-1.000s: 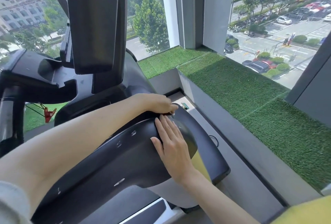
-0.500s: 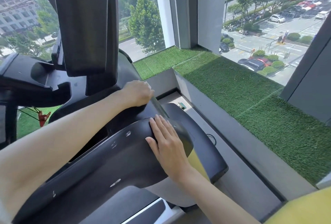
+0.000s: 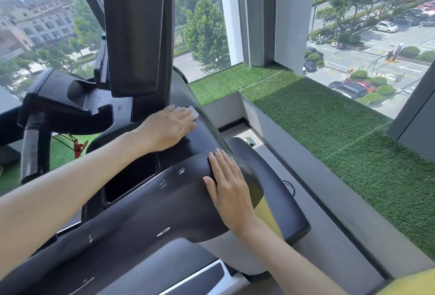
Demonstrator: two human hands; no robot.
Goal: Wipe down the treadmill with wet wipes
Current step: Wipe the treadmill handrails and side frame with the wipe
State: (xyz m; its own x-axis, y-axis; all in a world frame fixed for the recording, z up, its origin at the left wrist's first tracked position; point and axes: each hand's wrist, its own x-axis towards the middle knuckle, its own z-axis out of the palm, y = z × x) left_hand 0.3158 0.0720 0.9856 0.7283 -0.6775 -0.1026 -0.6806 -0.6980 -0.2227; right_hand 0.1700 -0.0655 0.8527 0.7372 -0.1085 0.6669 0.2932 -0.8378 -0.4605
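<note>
White wet wipe under flat fingers of left hand, pressed on treadmill shroud by upright (mostly hidden, perhaps folded). Flat, relaxed right hand braces console end. Best: even pressure, overlapping strokes.

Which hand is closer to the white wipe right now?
Left. The left hand presses flat on the wipe; the right hand rests on the handrail, apart from it.

The grey floor carries the black treadmill; a small green object lies on it near the corner; a dark cable loops beside the treadmill's base; green turf covers the raised ledge alongside.
</note>
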